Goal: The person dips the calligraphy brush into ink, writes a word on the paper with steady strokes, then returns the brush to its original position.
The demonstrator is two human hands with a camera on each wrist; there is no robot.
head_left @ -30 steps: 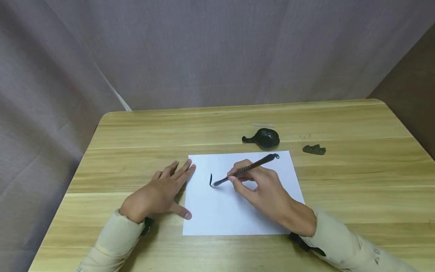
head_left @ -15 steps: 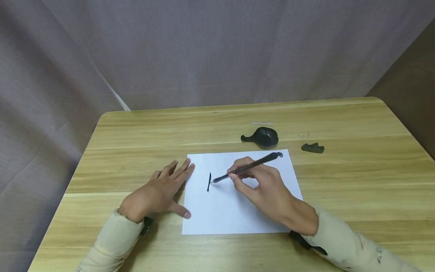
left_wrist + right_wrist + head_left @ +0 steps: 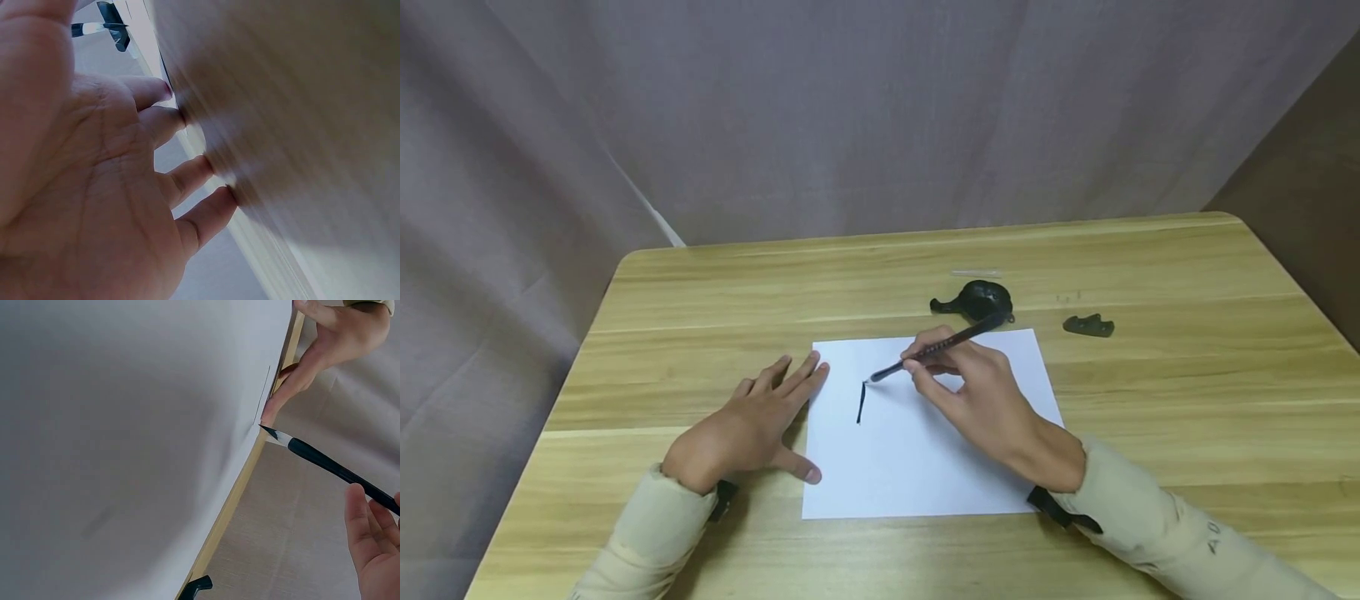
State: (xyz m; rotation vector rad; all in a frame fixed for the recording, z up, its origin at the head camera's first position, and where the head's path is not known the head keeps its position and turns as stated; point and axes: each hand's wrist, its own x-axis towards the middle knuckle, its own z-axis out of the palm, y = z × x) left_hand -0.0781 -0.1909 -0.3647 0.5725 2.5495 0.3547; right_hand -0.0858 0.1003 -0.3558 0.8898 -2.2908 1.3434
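Note:
My right hand [image 3: 981, 408] pinches a dark-handled writing brush [image 3: 943, 346] between thumb and fingers. The brush slants, its tip at the top end of a black ink stroke [image 3: 861, 404] on a white sheet of paper [image 3: 917, 467]. In the right wrist view the brush [image 3: 331, 465] shows a white band above a black, pointed tip. My left hand [image 3: 745, 433] lies with fingers spread, its fingertips and thumb at the paper's left edge. From the left wrist view, the fingers [image 3: 206, 215] of that hand reach down to the surface.
A black dish with a handle [image 3: 977, 300] stands just behind the paper, partly covered by the brush's end. Right of it lies a small dark jagged piece, like a brush rest [image 3: 1088, 325]. A thin clear strip [image 3: 976, 273] lies behind the dish on the wooden table [image 3: 1187, 400]. Grey cloth [image 3: 865, 125] hangs behind.
The black stroke has grown longer downward. My right hand has since moved the brush up, from the stroke's lower part to its top end. The left hand stays in place.

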